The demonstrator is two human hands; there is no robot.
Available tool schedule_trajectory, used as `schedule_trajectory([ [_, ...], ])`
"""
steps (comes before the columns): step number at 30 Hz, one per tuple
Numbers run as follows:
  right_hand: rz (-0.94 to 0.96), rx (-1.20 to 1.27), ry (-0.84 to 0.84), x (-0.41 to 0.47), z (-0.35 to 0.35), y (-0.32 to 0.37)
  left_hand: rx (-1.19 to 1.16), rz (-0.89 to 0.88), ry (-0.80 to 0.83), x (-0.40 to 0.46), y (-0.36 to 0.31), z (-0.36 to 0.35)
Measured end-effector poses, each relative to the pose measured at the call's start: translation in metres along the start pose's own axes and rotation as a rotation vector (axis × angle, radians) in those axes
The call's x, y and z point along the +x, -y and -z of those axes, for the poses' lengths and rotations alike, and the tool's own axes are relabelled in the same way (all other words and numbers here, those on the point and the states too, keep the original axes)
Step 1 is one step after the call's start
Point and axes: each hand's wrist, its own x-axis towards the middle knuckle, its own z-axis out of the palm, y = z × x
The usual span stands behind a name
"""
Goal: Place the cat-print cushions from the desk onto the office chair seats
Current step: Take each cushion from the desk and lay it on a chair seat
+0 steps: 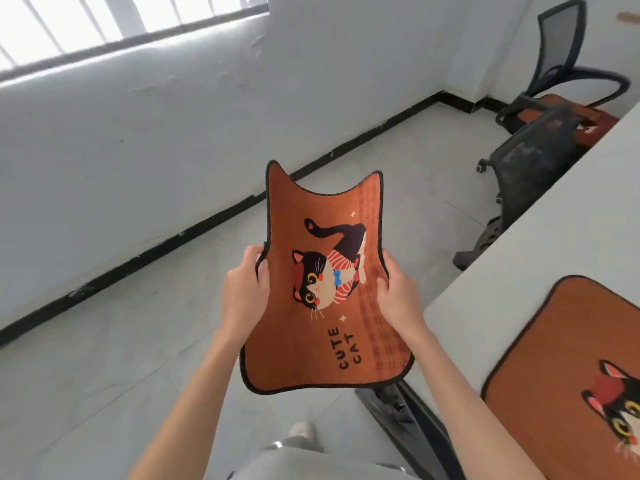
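An orange cat-print cushion [322,327] with black trim and the words CUTE CAT hangs in the air before me, over the floor. My left hand [244,289] grips its left edge and my right hand [398,292] grips its right edge. A second cat-print cushion [561,368] lies flat on the white desk [540,258] at the lower right. Two black mesh office chairs stand along the desk: a near one [533,157] and a far one [561,64]. An orange cushion [530,114] lies on the far chair's seat.
A grey tiled floor [138,341] stretches to a white wall with a black skirting board [207,223]. A dark chair part [415,427] sits just below the held cushion, next to the desk edge. A barred window [104,22] is at the upper left.
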Motion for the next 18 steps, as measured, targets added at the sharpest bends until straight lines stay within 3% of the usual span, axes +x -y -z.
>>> schedule_trajectory([
  [7,-0.04,0.023,0.051,0.057,-0.062,0.048,-0.03,0.072,0.048,0.088,0.067,0.045],
  [13,-0.149,0.039,0.03,0.151,-0.087,0.038,-0.054,0.085,0.193,0.195,0.08,0.016],
  [18,-0.201,0.081,-0.001,0.268,-0.093,0.041,-0.043,0.06,0.197,0.314,0.064,-0.02],
])
